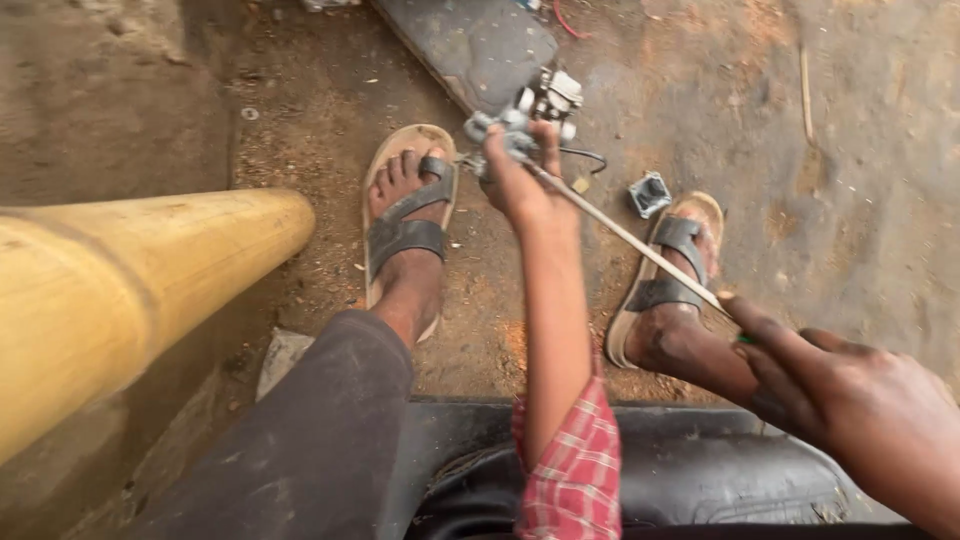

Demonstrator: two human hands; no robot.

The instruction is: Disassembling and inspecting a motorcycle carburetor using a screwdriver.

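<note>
While the left hand (520,185) clasps a metal part (530,110), the right hand (850,400) pinches a screwdriver (625,235)

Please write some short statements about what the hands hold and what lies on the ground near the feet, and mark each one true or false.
1. The left hand grips a small grey metal part. True.
2. The right hand holds a hammer. False: it holds a long thin screwdriver whose tip reaches the metal part.
3. Both feet are bare. False: each foot wears a sandal with dark straps.
4. A small square metal piece lies on the dirt ground by the right foot. True.
5. A blue pipe lies at the left. False: the thick pipe there is yellow.
</note>
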